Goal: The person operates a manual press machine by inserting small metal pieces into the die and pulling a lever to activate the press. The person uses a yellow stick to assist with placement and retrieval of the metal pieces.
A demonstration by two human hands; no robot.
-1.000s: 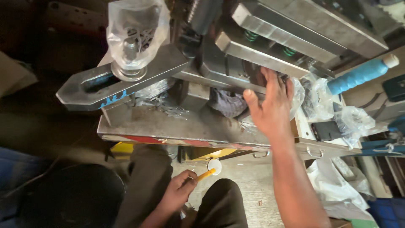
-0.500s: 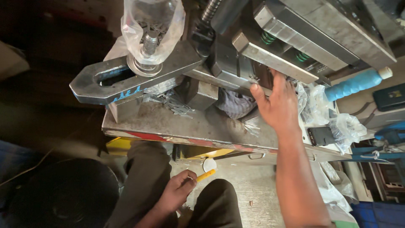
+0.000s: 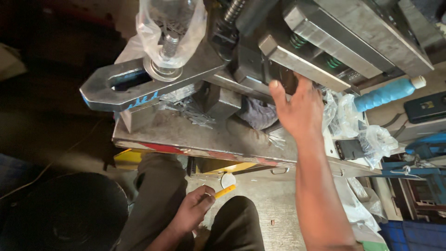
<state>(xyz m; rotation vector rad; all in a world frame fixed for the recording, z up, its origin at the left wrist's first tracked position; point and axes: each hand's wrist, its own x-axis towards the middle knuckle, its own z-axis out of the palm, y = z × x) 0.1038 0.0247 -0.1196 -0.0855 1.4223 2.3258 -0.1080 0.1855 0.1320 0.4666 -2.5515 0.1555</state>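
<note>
The right hand [image 3: 297, 109] reaches up with fingers spread and loose, gripping nothing; its fingertips [image 3: 275, 86] touch the underside of a steel bar [image 3: 302, 65] of the press [image 3: 353, 32]. Just above that bar, green springs [image 3: 335, 61] sit between 2 thick plates. Below the palm lies a grey rag [image 3: 258, 114] on the steel bed [image 3: 195, 135], with thin metal slivers [image 3: 195, 114] scattered to its left beside a square block [image 3: 222, 100].

The left hand [image 3: 193, 211] is low, between the person's knees, closed around a yellow stick [image 3: 225, 191] that points up and right. A small white disc [image 3: 228, 179] shows just above the stick's tip; whether the 2 touch cannot be told.

Farther left on the press, a slotted clamp arm [image 3: 134, 83] juts out, held by a bolt and washer [image 3: 165, 69] that are partly wrapped in clear plastic [image 3: 174, 28]. Right of the reaching hand are crumpled plastic bags [image 3: 376, 139], a dark phone-like block [image 3: 349, 148] and a blue-gripped handle [image 3: 385, 95]. A round black bin [image 3: 65, 218] stands on the floor at lower left.
</note>
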